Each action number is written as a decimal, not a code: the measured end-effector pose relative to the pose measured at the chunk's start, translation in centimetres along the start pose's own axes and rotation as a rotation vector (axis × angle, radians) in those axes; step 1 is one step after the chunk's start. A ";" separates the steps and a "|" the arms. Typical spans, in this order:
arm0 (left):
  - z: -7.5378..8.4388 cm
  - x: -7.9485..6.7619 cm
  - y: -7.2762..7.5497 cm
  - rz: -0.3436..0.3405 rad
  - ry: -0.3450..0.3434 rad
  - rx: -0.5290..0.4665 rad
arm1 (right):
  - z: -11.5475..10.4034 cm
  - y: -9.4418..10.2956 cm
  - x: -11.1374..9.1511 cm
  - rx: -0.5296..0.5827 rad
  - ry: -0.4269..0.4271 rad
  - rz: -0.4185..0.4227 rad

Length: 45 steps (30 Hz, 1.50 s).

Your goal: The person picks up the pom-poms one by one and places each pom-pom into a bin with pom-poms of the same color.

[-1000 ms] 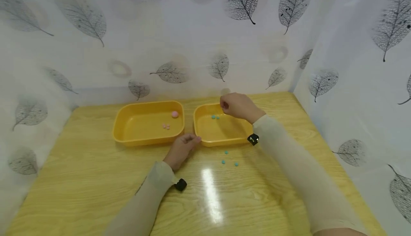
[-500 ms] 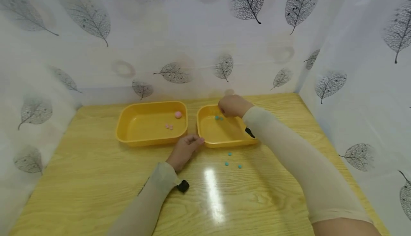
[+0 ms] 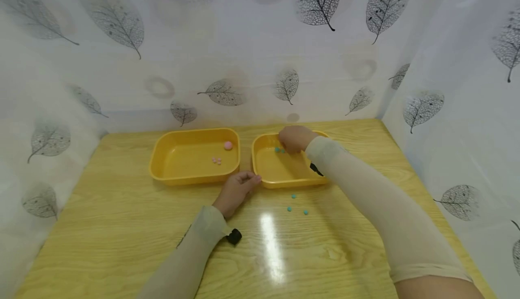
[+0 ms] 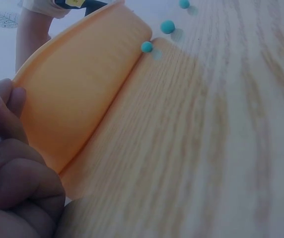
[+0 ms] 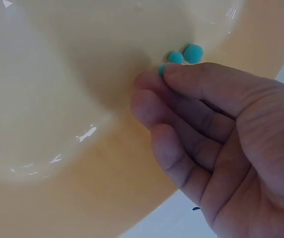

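Observation:
In the head view my left hand (image 3: 234, 193) pinches the rim of the right-hand yellow tray (image 3: 276, 167) at its near left corner. My right hand (image 3: 295, 139) reaches down inside that tray at the back. Between its thumb and index fingertip is a small teal ball (image 5: 161, 70), mostly covered by the thumb in the right wrist view. Two more teal balls, a larger one (image 5: 193, 53) and a smaller one (image 5: 176, 58), lie on the tray floor just past the fingertips.
Three teal balls, one of them nearest the tray (image 3: 294, 196), lie on the wooden table (image 3: 122, 235) in front of it. A longer yellow tray (image 3: 178, 163) at left holds a pink ball (image 3: 228, 145) and several tiny pink balls (image 3: 214, 160). A leaf-patterned curtain (image 3: 252, 55) surrounds the table.
My right hand has lowered from above the right tray's back rim into the tray, near the teal balls. The left hand keeps its grip on the corner. The view has shifted slightly.

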<state>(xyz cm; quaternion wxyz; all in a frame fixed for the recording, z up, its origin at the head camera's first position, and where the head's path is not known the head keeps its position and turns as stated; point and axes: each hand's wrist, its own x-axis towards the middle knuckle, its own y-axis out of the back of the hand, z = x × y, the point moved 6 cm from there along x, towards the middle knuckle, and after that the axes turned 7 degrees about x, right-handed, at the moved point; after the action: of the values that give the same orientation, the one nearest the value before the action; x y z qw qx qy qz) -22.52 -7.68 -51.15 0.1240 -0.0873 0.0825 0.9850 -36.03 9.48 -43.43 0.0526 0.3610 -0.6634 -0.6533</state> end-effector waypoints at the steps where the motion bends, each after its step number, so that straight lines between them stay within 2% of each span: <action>1: 0.0 0.0 -0.1 -0.001 0.002 0.001 | 0.0 0.0 0.0 0.003 0.005 -0.001; 11: 0.0 0.1 -0.3 -0.013 0.002 -0.011 | -0.4 -0.1 -0.4 0.024 0.053 -0.033; 15: -0.1 0.2 -0.1 -0.017 -0.005 -0.021 | -0.3 0.2 -0.3 0.055 0.121 -0.048; 18: -0.1 0.1 0.1 -0.013 -0.006 -0.020 | -0.1 1.1 -1.2 0.091 0.163 -0.023; 24: -0.4 0.2 0.3 -0.012 -0.006 -0.004 | -0.6 3.8 -5.5 0.136 0.180 0.152; 28: -0.3 0.2 0.1 -0.015 -0.021 -0.002 | -0.8 4.2 -9.1 0.197 0.168 0.279; 33: -0.1 0.3 0.1 -0.011 -0.017 -0.012 | -0.1 3.1 -12.6 0.287 0.131 0.402; 39: -0.3 0.3 0.2 -0.009 -0.009 -0.021 | 0.5 1.4 -15.3 0.365 0.132 0.576; 45: -0.2 0.3 0.0 -0.013 -0.019 -0.023 | 0.6 -0.9 -16.3 0.390 0.120 0.587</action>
<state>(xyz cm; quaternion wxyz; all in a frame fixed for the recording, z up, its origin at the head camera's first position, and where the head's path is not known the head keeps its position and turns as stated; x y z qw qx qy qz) -22.76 -7.68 -51.44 0.1299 -0.0800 0.0692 0.9859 -24.00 18.98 -37.76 0.2070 0.1959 -0.8469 -0.4490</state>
